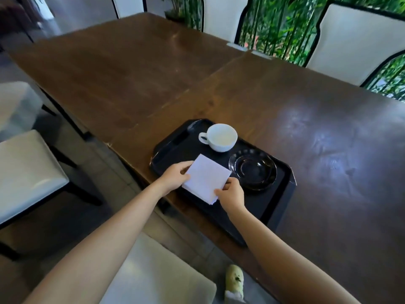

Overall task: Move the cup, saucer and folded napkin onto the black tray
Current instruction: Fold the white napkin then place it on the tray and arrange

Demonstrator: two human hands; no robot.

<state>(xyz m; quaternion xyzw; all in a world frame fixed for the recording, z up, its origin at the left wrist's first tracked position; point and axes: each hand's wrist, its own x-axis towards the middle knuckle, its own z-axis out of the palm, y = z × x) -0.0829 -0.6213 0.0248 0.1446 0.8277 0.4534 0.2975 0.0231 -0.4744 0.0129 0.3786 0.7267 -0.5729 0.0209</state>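
Note:
The black tray (269, 205) lies at the near edge of the brown table. A white cup (221, 137) stands on the tray's far part, its handle pointing left. Right of the tray's middle sits a dark glossy saucer (252, 170). A white folded napkin (206, 178) is over the tray's near left part, held on two sides. My left hand (175, 175) pinches its left edge. My right hand (231, 195) grips its near right corner. Whether the napkin rests on the tray or hovers just above it is unclear.
The brown wooden table (241, 88) stretches far and to the right. White cushioned chairs stand at the left (26, 170) and below me (157, 277). White chair backs (350, 40) line the far side, with green plants behind. A pale object (234, 281) sits near my seat.

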